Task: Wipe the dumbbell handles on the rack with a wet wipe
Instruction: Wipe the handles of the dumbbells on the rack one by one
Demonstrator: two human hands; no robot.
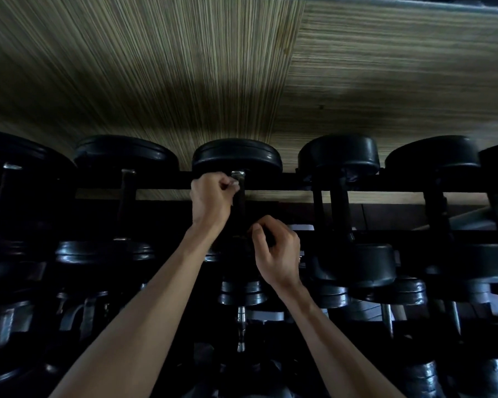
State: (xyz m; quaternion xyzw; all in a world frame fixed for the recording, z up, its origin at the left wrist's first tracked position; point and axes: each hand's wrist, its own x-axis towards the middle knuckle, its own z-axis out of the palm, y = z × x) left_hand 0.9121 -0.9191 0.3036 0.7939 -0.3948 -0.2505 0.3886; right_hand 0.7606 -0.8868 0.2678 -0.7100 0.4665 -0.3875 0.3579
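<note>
The dumbbell [237, 159] at the middle of the top tier has a broad black round head and a dark handle [240, 196] with a bright metal collar just under the head. It lies on the black rack [299, 179], in a row with four or more like it against a striped wood-grain wall [184, 67]. The left hand [210, 201] reaches up beside the handle's upper end, fingers curled, pinching a small pale scrap, likely the wet wipe [234, 183], against the metal. The right hand [276, 251] sits lower by the handle, fingers loosely curled; whether it holds anything cannot be told. Lower tiers carry more dark dumbbells
</note>
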